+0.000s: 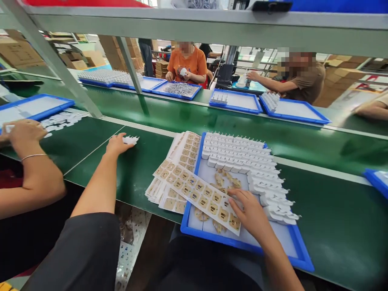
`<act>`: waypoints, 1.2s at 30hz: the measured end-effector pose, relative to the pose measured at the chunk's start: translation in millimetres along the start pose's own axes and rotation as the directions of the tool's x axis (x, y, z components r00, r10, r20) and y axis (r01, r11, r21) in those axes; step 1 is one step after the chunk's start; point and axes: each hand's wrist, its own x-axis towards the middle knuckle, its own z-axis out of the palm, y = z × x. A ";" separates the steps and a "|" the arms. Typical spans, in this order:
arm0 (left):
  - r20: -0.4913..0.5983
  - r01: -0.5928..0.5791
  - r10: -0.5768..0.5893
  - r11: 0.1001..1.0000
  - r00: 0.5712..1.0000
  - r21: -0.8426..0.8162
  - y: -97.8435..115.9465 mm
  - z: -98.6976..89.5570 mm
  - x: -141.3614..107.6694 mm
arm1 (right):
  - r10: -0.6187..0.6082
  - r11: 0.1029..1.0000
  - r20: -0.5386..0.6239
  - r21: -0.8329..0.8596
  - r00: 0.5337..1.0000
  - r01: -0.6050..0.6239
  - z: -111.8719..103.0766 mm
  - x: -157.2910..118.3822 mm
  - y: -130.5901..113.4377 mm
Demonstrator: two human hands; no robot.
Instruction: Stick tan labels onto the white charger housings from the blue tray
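Note:
My left hand [117, 144] is stretched out over the green belt, with thumb and fingers around a small white plastic piece [131, 140] with thin prongs. My right hand [249, 209] lies at the right end of a sheet of tan stickers [194, 186], its thumb and forefinger apart and touching the sheet. That sheet slants across a blue-rimmed tray [198, 233]. Rows of white pronged plastic pieces [236, 153] fill the tray's back and right side. Loose tan stickers [226, 180] lie on its white floor, partly under the sheet.
More sticker sheets [169, 198] are stacked left of the tray. At the left a co-worker's hand [27, 133] works near flat white pieces [65, 120] and another blue tray [36, 107]. A metal frame [194, 30] crosses above. Trays and co-workers line the far side.

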 end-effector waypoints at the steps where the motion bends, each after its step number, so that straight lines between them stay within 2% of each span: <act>1: 0.005 0.031 -0.031 0.999 1.000 0.017 2.9 -3.0 -0.2 | 0.004 1.000 0.032 -0.015 0.999 -0.004 -0.5 1.9 -1.8; 3: 0.000 0.089 -0.090 0.994 0.996 0.057 13.3 -8.9 -4.1 | 0.018 0.999 0.075 -0.035 0.997 -0.015 -0.9 4.7 -5.0; 5: -0.017 0.067 -0.066 0.996 0.998 0.066 31.0 -12.7 -14.8 | 0.021 0.999 0.095 -0.029 0.995 -0.019 -1.9 5.4 -7.7; 7: 0.000 -0.044 0.044 0.998 0.999 0.048 57.2 -12.6 -36.2 | 0.012 1.000 0.089 0.002 0.996 -0.012 -5.1 3.1 -9.9; 8: 0.030 -0.134 0.133 0.991 0.991 0.023 73.7 -11.1 -52.0 | 0.002 1.000 0.083 0.025 0.997 -0.004 -7.7 0.5 -10.9; 10: 0.104 -0.326 0.330 0.944 0.938 -0.053 112.6 -6.0 -93.6 | -0.016 0.997 0.084 0.076 0.996 0.009 -13.8 -7.7 -12.5; 12: 0.135 -0.545 0.572 0.816 0.809 -0.191 156.1 0.7 -143.7 | -0.021 0.993 0.108 0.118 0.994 0.009 -19.2 -19.1 -13.2; 14: 0.194 -0.684 0.744 0.666 0.639 -0.297 198.5 8.8 -192.1 | -0.015 0.991 0.130 0.132 0.991 -0.002 -21.0 -31.4 -12.3; 16: 0.212 -0.782 0.861 0.509 0.462 -0.360 233.3 18.7 -229.4 | -0.024 0.992 0.121 0.126 0.992 0.009 -18.0 -41.9 -9.7; 17: 0.208 -0.816 0.894 0.448 0.398 -0.365 246.3 24.4 -242.5 | -0.040 0.992 0.104 0.122 0.994 0.028 -15.0 -45.8 -8.0; 19: 0.214 -0.864 0.925 0.372 0.315 -0.338 262.8 35.8 -258.1 | -0.082 0.991 0.055 0.112 0.995 0.075 -7.5 -51.0 -4.7; 20: 0.222 -0.880 0.930 0.352 0.292 -0.318 266.8 40.9 -261.6 | -0.097 0.990 0.028 0.107 0.995 0.094 -3.9 -52.4 -3.4; 23: 0.236 -0.901 0.934 0.330 0.268 -0.282 267.7 50.9 -263.3 | -0.113 0.989 -0.035 0.097 0.993 0.116 3.9 -54.3 -1.9; 30: 0.219 -0.894 0.936 0.334 0.277 -0.297 262.4 54.0 -262.9 | -0.116 0.987 -0.092 0.098 0.989 0.125 9.0 -49.1 -5.2; 33: 0.217 -0.884 0.929 0.355 0.298 -0.305 260.2 59.3 -263.9 | -0.107 0.983 -0.131 0.138 0.986 0.125 4.4 -48.2 -5.1; 36: 0.204 -0.874 0.928 0.364 0.311 -0.322 256.1 61.4 -263.5 | -0.093 0.955 -0.170 0.263 0.981 0.137 -8.6 -57.7 -0.9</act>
